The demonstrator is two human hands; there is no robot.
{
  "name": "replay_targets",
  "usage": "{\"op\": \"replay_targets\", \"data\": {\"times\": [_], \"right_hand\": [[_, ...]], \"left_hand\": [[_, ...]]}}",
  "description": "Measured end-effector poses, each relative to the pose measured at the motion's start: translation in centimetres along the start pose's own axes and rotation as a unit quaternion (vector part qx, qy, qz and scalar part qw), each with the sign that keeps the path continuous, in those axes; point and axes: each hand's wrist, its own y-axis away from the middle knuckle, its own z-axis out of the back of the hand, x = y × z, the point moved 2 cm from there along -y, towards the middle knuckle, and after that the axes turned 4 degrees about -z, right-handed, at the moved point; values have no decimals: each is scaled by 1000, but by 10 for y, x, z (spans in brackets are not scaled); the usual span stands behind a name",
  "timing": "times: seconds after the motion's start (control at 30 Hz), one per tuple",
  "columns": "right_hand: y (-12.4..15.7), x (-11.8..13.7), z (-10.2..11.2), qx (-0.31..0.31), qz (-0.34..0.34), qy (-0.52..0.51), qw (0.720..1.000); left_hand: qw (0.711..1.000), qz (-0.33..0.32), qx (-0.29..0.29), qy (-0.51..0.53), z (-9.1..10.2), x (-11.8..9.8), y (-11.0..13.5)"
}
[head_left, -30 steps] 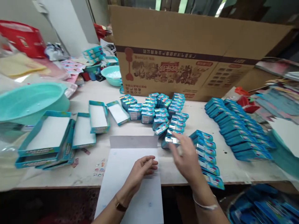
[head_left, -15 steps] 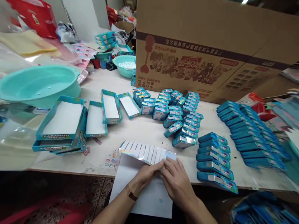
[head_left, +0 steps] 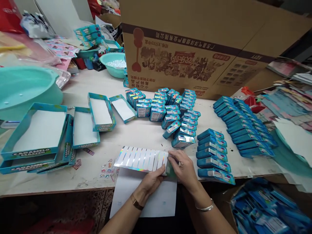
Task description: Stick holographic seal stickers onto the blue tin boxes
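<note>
A sticker sheet [head_left: 138,159], silvery and shiny with pale rectangles in a row, is held tilted over the table's front edge. My left hand [head_left: 151,183] grips its lower right part, thumb on top and fingers beneath. At the sheet's upper right corner, my right hand [head_left: 182,165] pinches the edge between thumb and fingers; whether a single sticker is lifted there I cannot tell. Below both hands lies white paper [head_left: 143,198]. To the right stands a row of small blue boxes [head_left: 212,154] with clear windows.
More blue boxes [head_left: 180,126] stand in the middle, with another group [head_left: 246,130] farther right. Shallow turquoise trays [head_left: 85,144] lie left, near a green basin [head_left: 26,84]. A large brown carton [head_left: 207,29] blocks the back. Blue packs [head_left: 265,208] fill a box lower right.
My view has shifted right. The sheet now lies flatter to view, and my right hand has moved from over its lower edge to the upper right corner, apart from my left hand.
</note>
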Motion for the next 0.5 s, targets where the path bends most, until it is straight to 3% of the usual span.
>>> {"op": "replay_targets", "data": {"times": [0.2, 0.37, 0.5], "right_hand": [[10, -3, 0, -37, 39, 40, 998], [13, -6, 2, -84, 42, 91, 991], [16, -4, 8, -83, 63, 133, 986]], "left_hand": [[997, -22, -30, 70, 0, 16, -12], [998, -16, -15, 66, -2, 15, -11], [998, -16, 0, 56, -5, 14, -8]]}}
